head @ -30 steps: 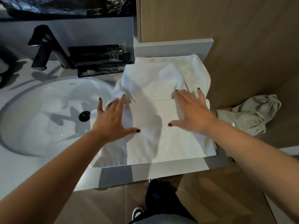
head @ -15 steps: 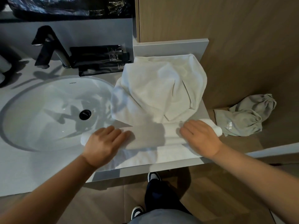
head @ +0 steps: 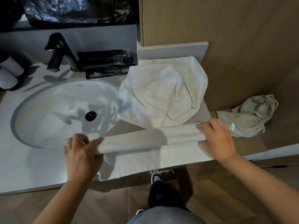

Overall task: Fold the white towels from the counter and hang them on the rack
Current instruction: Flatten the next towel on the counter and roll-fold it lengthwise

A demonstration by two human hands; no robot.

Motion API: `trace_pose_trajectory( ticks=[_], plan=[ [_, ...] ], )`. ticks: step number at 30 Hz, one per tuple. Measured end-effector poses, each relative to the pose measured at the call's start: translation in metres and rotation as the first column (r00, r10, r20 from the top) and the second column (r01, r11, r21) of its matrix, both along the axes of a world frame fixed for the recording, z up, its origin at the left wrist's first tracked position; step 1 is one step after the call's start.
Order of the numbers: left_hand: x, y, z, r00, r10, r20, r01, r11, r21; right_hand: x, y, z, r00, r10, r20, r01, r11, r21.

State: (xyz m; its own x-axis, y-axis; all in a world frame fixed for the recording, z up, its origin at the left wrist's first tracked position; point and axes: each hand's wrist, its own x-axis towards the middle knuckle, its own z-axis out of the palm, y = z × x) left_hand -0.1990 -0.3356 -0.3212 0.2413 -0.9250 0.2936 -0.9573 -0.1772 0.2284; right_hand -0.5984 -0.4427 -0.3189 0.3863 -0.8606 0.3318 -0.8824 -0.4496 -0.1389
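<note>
A person looked down at a pale bathroom counter (head: 32, 167) with an oval sink (head: 64, 110) on the left. A white towel (head: 145, 152) lay along the counter's front edge, its far part gathered into a long roll or thick fold that ran from left to right. The left hand (head: 80, 152) was closed around the left end of that roll, thumb on top. The right hand (head: 216, 138) was closed around the right end, fingers curled over it. A flat flap of the same towel lay below the roll, and one corner drooped a little over the counter's front edge.

Behind it sat a second white towel (head: 161, 94), loose and crumpled, just beside the sink. A grey cloth bag (head: 249, 120) rested on a wooden ledge to the right. No rack was in view.

The towel looked soft, thick and light, likely to sag in the middle if lifted by the ends alone. The layers were hard to count in the dim light. Holding both ends, as here, seemed the surest way to keep the edges lined up.
</note>
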Motion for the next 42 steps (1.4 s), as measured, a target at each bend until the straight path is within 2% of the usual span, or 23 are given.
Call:
trace_pose_trajectory(
  ticks=[2,3,5,7,8,9,10,12,14,16,18,19,20,22,25,29,31,33,35,38,39,42],
  plan=[
    [-0.01,0.009,0.009,0.982,0.173,-0.079,-0.168,0.984,0.066,-0.005,0.013,0.004,0.988,-0.149,0.036,0.149,0.989,-0.013],
    [-0.014,0.012,0.013,0.969,0.216,-0.12,-0.201,0.971,0.129,-0.006,0.021,0.005,0.973,-0.223,0.063,0.223,0.975,0.008],
    [-0.022,0.016,0.019,0.937,0.278,-0.213,-0.212,0.934,0.286,-0.006,0.036,0.006,0.918,-0.374,0.133,0.355,0.923,0.146],
    [-0.026,0.019,0.017,0.86,0.321,-0.397,-0.164,0.91,0.38,-0.002,0.045,0.007,0.845,-0.505,0.177,0.423,0.833,0.357],
    [-0.03,0.019,0.017,0.761,0.353,-0.545,-0.135,0.907,0.399,0.001,0.047,0.008,0.81,-0.546,0.216,0.413,0.792,0.45],
    [-0.033,0.017,0.02,0.597,0.394,-0.699,-0.121,0.905,0.407,0.004,0.048,0.009,0.752,-0.587,0.3,0.372,0.753,0.543],
    [-0.035,0.016,0.024,0.409,0.422,-0.809,-0.109,0.903,0.417,0.008,0.048,0.011,0.645,-0.643,0.414,0.299,0.71,0.637],
    [-0.037,0.013,0.033,0.128,0.442,-0.888,-0.094,0.897,0.433,0.016,0.046,0.023,0.332,-0.778,0.534,0.1,0.592,0.8],
    [-0.035,0.011,0.041,-0.093,0.435,-0.896,-0.1,0.891,0.443,0.021,0.04,0.033,0.118,-0.847,0.519,-0.06,0.515,0.855],
    [-0.028,0.01,0.042,-0.27,0.411,-0.871,-0.112,0.885,0.452,0.019,0.034,0.04,-0.087,-0.87,0.485,-0.206,0.492,0.846],
    [-0.022,0.007,0.04,-0.358,0.418,-0.835,-0.106,0.87,0.481,0.012,0.023,0.044,-0.25,-0.891,0.38,-0.294,0.444,0.847],
    [-0.02,0.005,0.039,-0.384,0.431,-0.817,-0.104,0.859,0.501,0.008,0.017,0.046,-0.289,-0.905,0.314,-0.327,0.401,0.856],
    [-0.021,0.003,0.038,-0.391,0.45,-0.803,-0.108,0.844,0.526,0.004,0.011,0.047,-0.286,-0.923,0.258,-0.349,0.351,0.869],
    [-0.024,-0.003,0.039,-0.353,0.49,-0.797,-0.114,0.823,0.556,-0.001,0.003,0.047,-0.199,-0.957,0.211,-0.367,0.272,0.89],
    [-0.023,-0.007,0.035,-0.306,0.49,-0.816,-0.147,0.823,0.549,-0.004,-0.003,0.049,-0.072,-0.972,0.222,-0.371,0.233,0.899],
    [-0.018,0.002,0.032,-0.174,0.472,-0.865,-0.11,0.863,0.493,-0.013,0.0,0.046,-0.008,-0.958,0.285,-0.385,0.266,0.884],
    [-0.016,0.008,0.028,-0.147,0.431,-0.89,-0.099,0.889,0.447,-0.018,0.004,0.039,0.045,-0.931,0.364,-0.352,0.326,0.878],
    [-0.014,0.014,0.023,-0.114,0.399,-0.91,-0.108,0.906,0.41,-0.019,0.011,0.035,0.059,-0.897,0.437,-0.289,0.404,0.868],
    [-0.013,0.019,0.02,-0.008,0.382,-0.924,-0.098,0.919,0.381,-0.02,0.019,0.031,0.086,-0.867,0.49,-0.231,0.462,0.857],
    [-0.013,0.024,0.018,0.244,0.361,-0.9,-0.082,0.932,0.352,-0.023,0.026,0.022,0.249,-0.808,0.534,-0.148,0.513,0.845],
    [-0.012,0.025,0.017,0.304,0.355,-0.884,-0.089,0.934,0.345,-0.023,0.027,0.019,0.291,-0.789,0.542,-0.121,0.531,0.838],
    [-0.013,0.025,0.012,0.423,0.362,-0.831,-0.136,0.932,0.336,-0.02,0.031,0.015,0.422,-0.739,0.525,0.008,0.582,0.813]
  ],
)
